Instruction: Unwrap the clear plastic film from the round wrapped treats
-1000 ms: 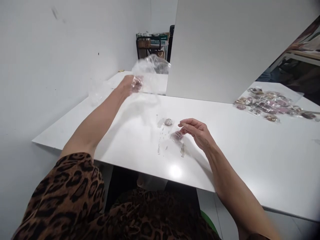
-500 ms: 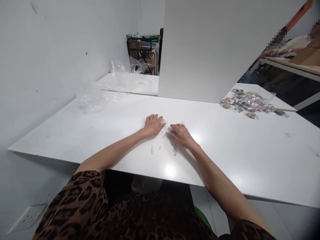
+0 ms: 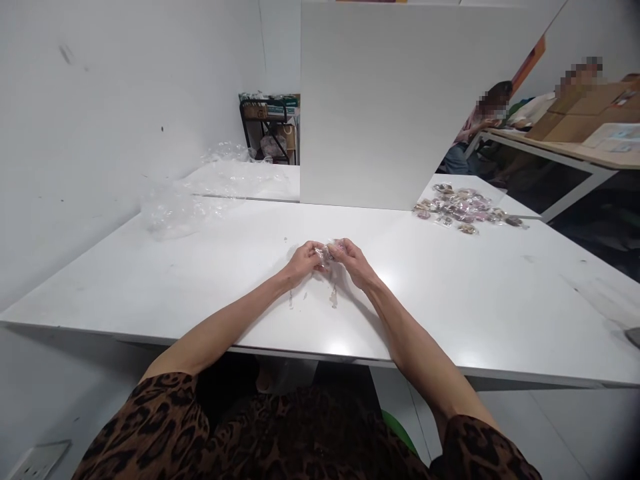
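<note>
Between my hands is a small clear plastic packet (image 3: pixel 323 255), crinkled and shiny, with something pinkish in it that I cannot make out. My left hand (image 3: pixel 303 261) has its fingers closed on the packet's left side. On the other side my right hand (image 3: pixel 354 259) pinches it with thumb and fingers. Both hands are held close together just over the white table (image 3: pixel 240 280). Greyish smudges (image 3: pixel 333 296) mark the tabletop below them.
A pile of small clear-wrapped pieces (image 3: pixel 465 207) lies at the back right. Crumpled clear plastic bags (image 3: pixel 175 210) lie at the back left. A tall white panel (image 3: pixel 365 107) stands at the table's far edge. Beyond it, two people sit near a cardboard box (image 3: pixel 580 113).
My hands, earlier lower and apart over the table with fingers spread, have come together and now grip the packet between them. The view has shifted a little to the right.
</note>
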A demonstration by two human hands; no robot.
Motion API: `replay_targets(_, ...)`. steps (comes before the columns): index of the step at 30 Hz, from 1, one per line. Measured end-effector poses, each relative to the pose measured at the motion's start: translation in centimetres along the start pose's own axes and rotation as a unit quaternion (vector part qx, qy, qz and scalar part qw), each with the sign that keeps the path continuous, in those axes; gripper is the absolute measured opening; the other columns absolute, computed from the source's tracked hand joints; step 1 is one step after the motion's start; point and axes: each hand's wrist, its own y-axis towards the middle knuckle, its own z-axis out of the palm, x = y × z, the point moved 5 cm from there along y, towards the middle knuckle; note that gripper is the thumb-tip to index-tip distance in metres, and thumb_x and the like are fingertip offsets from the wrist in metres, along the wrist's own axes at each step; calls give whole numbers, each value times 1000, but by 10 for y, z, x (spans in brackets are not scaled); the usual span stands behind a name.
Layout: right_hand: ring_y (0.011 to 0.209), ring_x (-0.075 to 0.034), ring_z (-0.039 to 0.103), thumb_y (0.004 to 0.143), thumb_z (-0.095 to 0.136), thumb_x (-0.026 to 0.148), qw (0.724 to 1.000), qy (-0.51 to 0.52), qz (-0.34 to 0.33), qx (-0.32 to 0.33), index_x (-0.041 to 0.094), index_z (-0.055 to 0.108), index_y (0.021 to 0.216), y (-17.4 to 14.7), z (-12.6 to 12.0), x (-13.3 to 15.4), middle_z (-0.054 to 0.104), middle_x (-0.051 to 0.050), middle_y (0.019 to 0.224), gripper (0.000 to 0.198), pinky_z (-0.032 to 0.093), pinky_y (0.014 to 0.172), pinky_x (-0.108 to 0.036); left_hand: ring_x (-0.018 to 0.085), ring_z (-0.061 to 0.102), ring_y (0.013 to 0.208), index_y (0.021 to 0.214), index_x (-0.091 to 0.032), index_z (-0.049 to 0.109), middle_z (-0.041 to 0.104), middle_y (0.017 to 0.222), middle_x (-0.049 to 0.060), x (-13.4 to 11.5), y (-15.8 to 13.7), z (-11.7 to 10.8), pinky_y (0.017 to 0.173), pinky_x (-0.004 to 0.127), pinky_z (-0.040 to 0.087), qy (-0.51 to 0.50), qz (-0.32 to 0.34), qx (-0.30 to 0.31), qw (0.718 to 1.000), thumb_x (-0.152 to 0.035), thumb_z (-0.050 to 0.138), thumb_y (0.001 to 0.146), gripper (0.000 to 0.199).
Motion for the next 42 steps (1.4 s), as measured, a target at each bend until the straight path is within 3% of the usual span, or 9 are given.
replay_targets(5,65,-12,51,55,94,59,994,81,58,-50,23,55,90,-5,-3,0,57,6,70,64,41,62,-28,15,71,90,107,-13,68,74,103,7,3,-8,9,82,29,55,-49,-29,47,997,-19,80,79,31)
replay_targets(10,66,-13,58,47,100,46,977,147,121,-100,21,62,100,-26,-25,-12,67,3,77,70,46,62,-27,11,68,76,112,-14,67,68,103,6,14,-9,3,72,28,55,-21,-47,30,998,-21,76,87,28)
replay_targets(15,68,-14,61,51,100,31,960,133,159,-189,17,71,78,-36,-95,-30,70,-4,79,41,53,58,-27,10,70,74,114,-15,66,62,101,4,19,-12,1,72,27,56,20,-45,44,998,-21,68,94,21)
replay_targets(20,52,-12,55,71,84,9,918,76,210,-328,16,65,66,-20,-183,-24,63,-2,63,20,41,38,-22,10,70,75,115,-15,66,61,105,4,21,-11,-1,72,27,58,44,-41,54,997,-23,66,96,21)
replay_targets(25,51,-12,56,72,85,12,912,46,238,-332,17,66,67,-25,-218,-13,63,-3,65,20,34,34,-21,9,69,73,115,-13,65,61,106,5,26,-8,-5,70,28,59,52,-39,43,997,-26,67,96,23)
replay_targets(31,63,-12,56,58,99,38,960,60,212,-174,22,76,89,-58,-146,2,71,-3,84,41,40,46,-23,13,71,86,134,-17,59,59,123,11,20,-14,10,82,33,61,24,-15,116,993,-43,70,95,48)
replay_targets(37,71,-16,55,87,73,63,994,-45,95,30,35,69,109,-68,-24,16,65,3,81,35,47,65,-32,23,74,97,158,-25,30,59,134,19,17,-33,35,82,42,62,-46,-62,219,973,-55,75,89,87)
replay_targets(40,90,-24,64,97,59,64,983,-125,85,107,46,65,125,-64,-5,13,70,4,95,35,53,83,-41,19,73,80,149,-20,40,69,109,12,17,-33,29,68,35,59,-56,-79,188,977,-52,81,85,82)
replay_targets(42,106,-29,65,94,61,65,973,-159,103,131,43,66,131,-55,-24,5,72,1,119,43,54,88,-46,17,71,72,136,-16,50,71,96,8,18,-31,22,62,30,55,-80,-98,164,978,-48,83,84,69)
